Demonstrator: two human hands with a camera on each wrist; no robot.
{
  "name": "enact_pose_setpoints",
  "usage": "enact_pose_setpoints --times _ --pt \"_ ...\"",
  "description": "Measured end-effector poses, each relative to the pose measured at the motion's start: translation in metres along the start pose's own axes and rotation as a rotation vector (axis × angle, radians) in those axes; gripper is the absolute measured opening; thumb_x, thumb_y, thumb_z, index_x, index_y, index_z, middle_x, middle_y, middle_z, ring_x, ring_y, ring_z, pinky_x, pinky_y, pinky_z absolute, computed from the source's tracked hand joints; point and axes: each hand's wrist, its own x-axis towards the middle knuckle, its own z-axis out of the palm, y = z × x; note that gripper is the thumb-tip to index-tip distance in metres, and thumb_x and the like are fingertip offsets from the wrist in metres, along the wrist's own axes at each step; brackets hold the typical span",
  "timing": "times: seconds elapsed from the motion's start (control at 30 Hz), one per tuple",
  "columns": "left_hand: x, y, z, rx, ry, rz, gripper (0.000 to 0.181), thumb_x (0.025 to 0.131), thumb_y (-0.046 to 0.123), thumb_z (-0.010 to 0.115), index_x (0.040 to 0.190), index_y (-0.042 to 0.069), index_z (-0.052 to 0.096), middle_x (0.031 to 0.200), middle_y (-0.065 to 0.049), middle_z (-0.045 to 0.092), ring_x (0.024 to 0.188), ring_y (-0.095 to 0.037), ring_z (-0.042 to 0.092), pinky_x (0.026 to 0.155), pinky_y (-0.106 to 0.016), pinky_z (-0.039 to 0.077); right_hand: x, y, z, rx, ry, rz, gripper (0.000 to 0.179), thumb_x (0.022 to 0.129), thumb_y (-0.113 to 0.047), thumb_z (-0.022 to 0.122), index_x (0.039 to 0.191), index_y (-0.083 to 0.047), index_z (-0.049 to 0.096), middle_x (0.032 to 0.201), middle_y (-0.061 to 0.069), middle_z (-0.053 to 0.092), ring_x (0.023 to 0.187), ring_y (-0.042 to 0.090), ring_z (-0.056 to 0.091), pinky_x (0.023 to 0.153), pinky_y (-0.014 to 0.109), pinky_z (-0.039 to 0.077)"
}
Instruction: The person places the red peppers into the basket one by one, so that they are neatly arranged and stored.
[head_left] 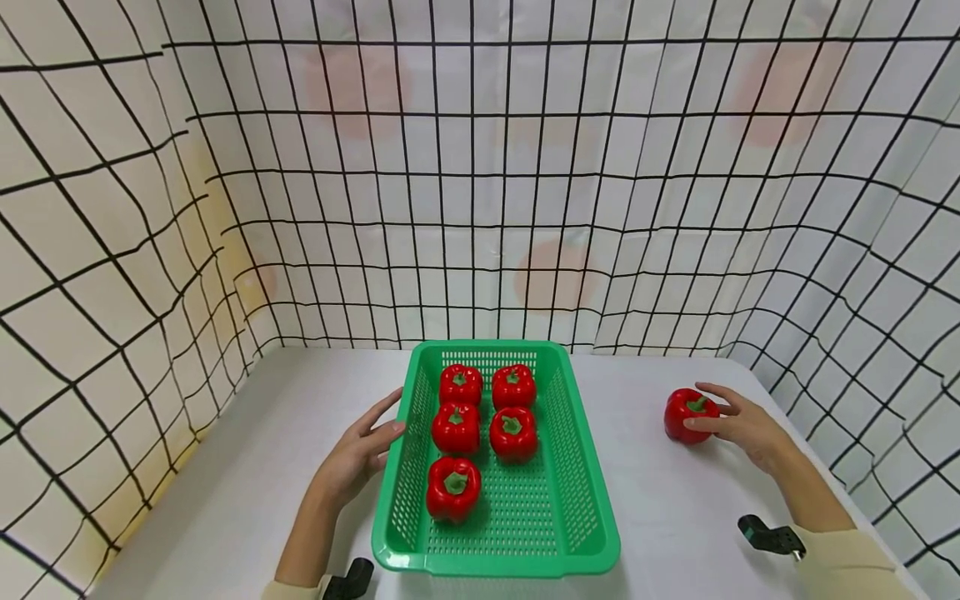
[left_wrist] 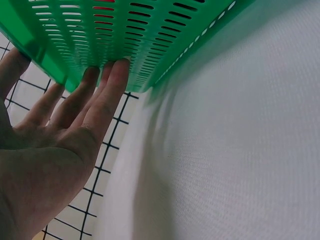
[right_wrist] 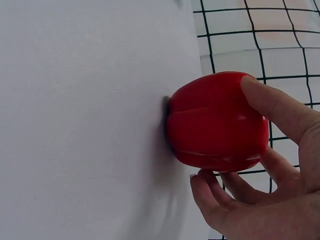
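On the right side of the table a red bell pepper (head_left: 685,416) with a green stem sits in the grasp of my right hand (head_left: 744,427). The right wrist view shows the thumb (right_wrist: 272,102) against one side of this bell pepper (right_wrist: 215,122), with the other fingers curled around the opposite side. My left hand (head_left: 358,458) rests against the left wall of a green perforated basket (head_left: 588,467). In the left wrist view its fingers (left_wrist: 107,97) extend along the basket's outer wall (left_wrist: 145,30), thumb near the rim. Several red bell peppers (head_left: 453,489) stand inside the basket, stems up.
A white table surface (head_left: 637,533) lies under everything. Black grid netting (head_left: 510,225) over white sheeting rises at the back and both sides. The netting on the right (head_left: 885,400) runs close by my right forearm.
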Motion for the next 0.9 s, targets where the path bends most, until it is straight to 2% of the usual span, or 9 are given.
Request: enact_pose_setpoints --times 0.17,0.57,0.73,0.9 --pt "0.001 -0.001 0.0 -0.001 0.0 -0.004 0.066 0.1 0.029 0.064 0.158 0.034 0.033 0.147 -0.016 0.056 0.114 -0.036 0.07 0.094 -0.047 0.058 -0.001 0.003 0.0 -0.031 0.018 0.017 0.1 0.09 -0.039 0.077 0.161 -0.005 0.016 0.155 0.039 0.021 0.136 0.058 0.029 0.1 0.058 0.054" --pt "0.001 -0.001 0.0 -0.001 0.014 -0.012 0.065 0.099 0.029 0.065 0.157 0.034 0.035 0.148 -0.015 0.056 0.115 -0.035 0.07 0.094 -0.047 0.058 0.001 0.001 0.005 -0.051 0.068 0.009 0.097 0.089 -0.04 0.078 0.159 -0.002 0.022 0.151 0.038 0.03 0.135 0.055 0.033 0.096 0.052 0.058" --pt "0.001 0.0 0.0 0.004 0.024 -0.012 0.065 0.099 0.03 0.065 0.156 0.035 0.036 0.147 -0.016 0.056 0.115 -0.036 0.07 0.094 -0.047 0.058 0.0 -0.006 0.007 -0.081 0.07 0.0 0.1 0.087 -0.043 0.08 0.158 -0.002 0.023 0.151 0.037 0.032 0.134 0.055 0.035 0.094 0.052 0.059" --pt "0.001 0.001 0.001 0.007 0.023 -0.013 0.064 0.099 0.031 0.065 0.156 0.036 0.036 0.147 -0.015 0.056 0.115 -0.036 0.069 0.094 -0.047 0.058 -0.006 -0.022 0.01 -0.093 0.088 -0.026 0.101 0.085 -0.044 0.08 0.159 -0.003 0.024 0.151 0.037 0.034 0.132 0.054 0.039 0.093 0.053 0.059"
